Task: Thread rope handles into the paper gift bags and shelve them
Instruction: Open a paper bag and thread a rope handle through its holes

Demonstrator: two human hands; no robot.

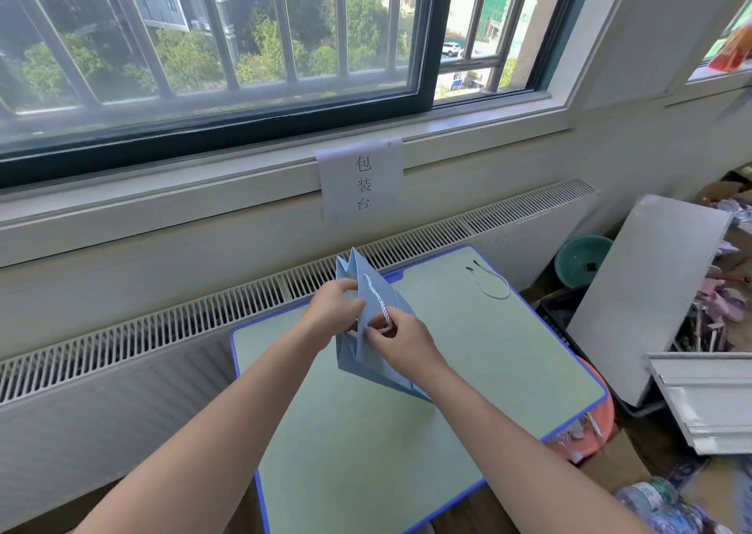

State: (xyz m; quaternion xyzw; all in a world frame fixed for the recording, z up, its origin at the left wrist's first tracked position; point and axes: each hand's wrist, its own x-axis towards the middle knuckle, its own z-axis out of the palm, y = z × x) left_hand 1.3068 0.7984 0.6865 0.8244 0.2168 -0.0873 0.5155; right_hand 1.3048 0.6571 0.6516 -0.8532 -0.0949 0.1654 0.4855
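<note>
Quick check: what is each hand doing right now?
Left hand: grips the upper edge of the blue paper bag.
Right hand: pinches the striped rope handle against the bag.

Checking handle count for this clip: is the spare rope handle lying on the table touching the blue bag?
Apart. The head view shows the spare rope handle lying alone near the table's far right corner, with bare green tabletop between it and the blue bag.

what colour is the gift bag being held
Light blue, plain; the gift bag shows best in the head view.
</note>
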